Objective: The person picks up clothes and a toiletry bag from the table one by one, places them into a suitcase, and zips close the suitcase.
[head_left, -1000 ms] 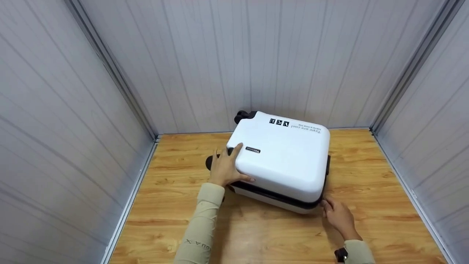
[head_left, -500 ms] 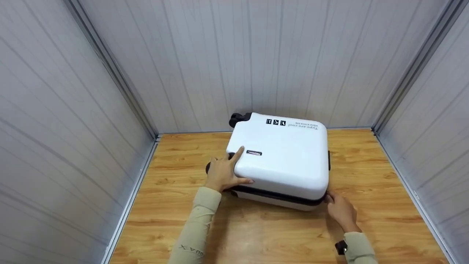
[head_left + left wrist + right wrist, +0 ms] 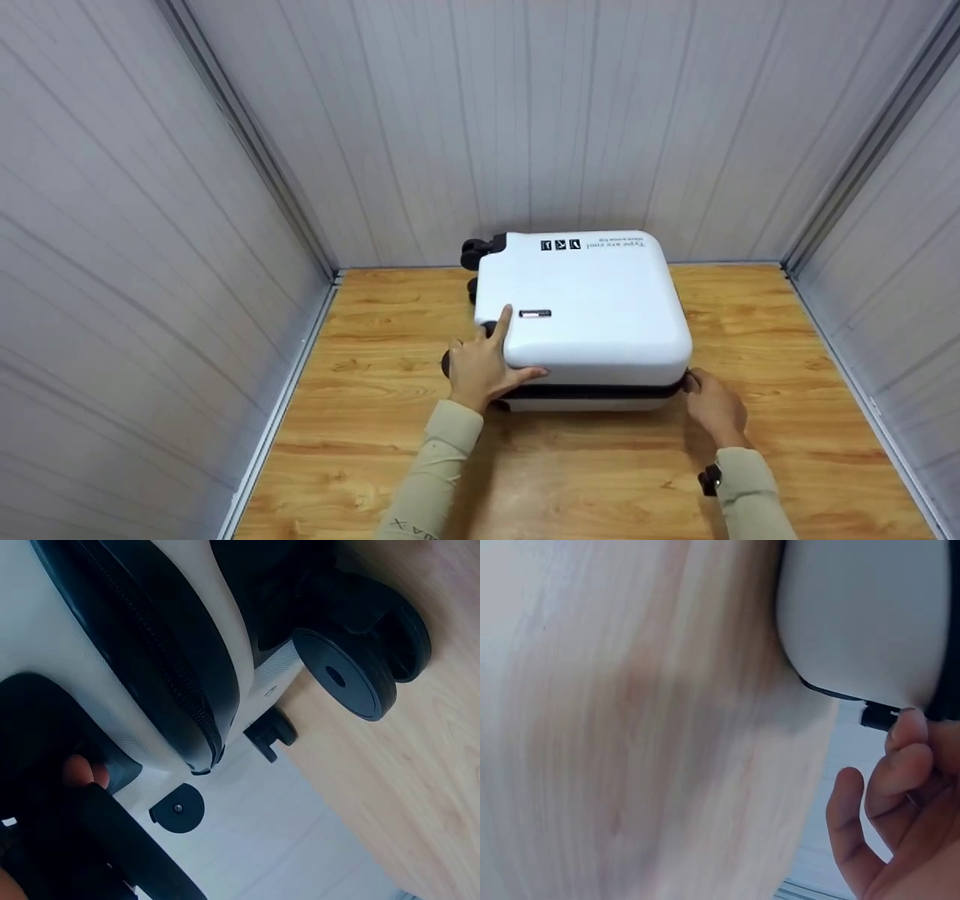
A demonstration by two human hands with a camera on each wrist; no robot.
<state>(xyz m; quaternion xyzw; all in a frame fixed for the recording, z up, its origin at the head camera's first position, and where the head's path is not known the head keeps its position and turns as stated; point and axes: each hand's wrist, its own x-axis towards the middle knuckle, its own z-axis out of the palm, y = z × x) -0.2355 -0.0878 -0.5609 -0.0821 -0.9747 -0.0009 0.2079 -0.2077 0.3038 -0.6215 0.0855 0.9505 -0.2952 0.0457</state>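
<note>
A white hard-shell suitcase [image 3: 585, 292] lies flat on the wooden floor, its wheels toward the left. My left hand [image 3: 478, 369] rests on its near left corner, index finger extended on the lid and thumb along the near side. A fingertip [image 3: 79, 771] shows by a black wheel mount in the left wrist view. The closed zipper [image 3: 142, 615] runs in a black band around the shell. At the near right corner, my right hand [image 3: 712, 405] pinches a small dark zipper pull at this band; the fingertips mostly hide it. Its other fingers [image 3: 847, 814] are curled in the right wrist view.
Grey panelled walls [image 3: 495, 120] enclose the wooden floor [image 3: 360, 450] at the back and both sides. The suitcase's far side is close to the back wall. Black wheels [image 3: 474, 253] stick out at its left end.
The suitcase has turned so its near side now lies almost straight across the view. Both hands moved with it, the right one away from me and slightly rightward.
</note>
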